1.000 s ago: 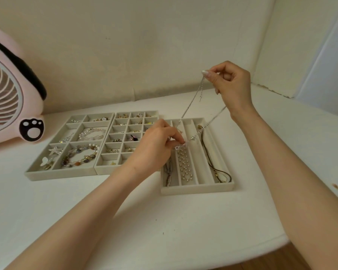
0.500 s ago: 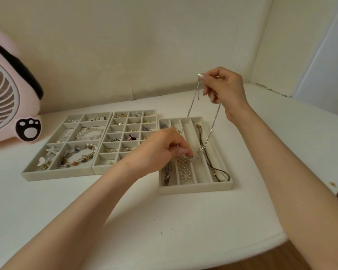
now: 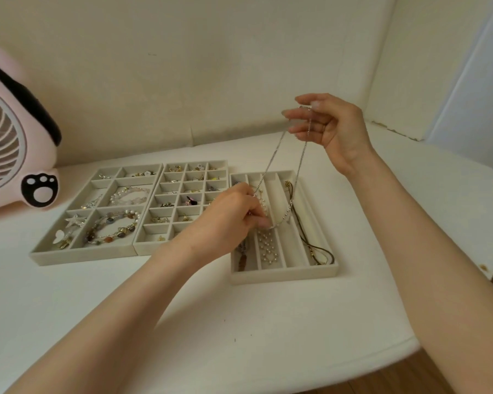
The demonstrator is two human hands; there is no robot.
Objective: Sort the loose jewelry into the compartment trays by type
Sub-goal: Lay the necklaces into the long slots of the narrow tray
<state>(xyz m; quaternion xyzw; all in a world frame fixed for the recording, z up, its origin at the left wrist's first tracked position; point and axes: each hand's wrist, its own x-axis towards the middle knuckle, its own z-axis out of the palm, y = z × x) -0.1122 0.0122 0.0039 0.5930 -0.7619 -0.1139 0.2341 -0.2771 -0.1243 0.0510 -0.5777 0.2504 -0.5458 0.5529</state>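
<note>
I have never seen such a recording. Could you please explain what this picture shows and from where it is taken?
No machine: a person works with bare hands; a head-worn camera looks down at them. On the table stand three grey trays: the left tray with bracelets, the middle tray with small pieces, the right tray with long slots. A pink fan stands at the left. The right hand holds up a silver chain by its top; the fingers of the left hand pinch its lower end over the right tray.

Cream wall (image 3: 211,66), white table (image 3: 239,322) (rounded edge), wooden floor (image 3: 387,379), pink fan (image 3: 17,155)
</note>
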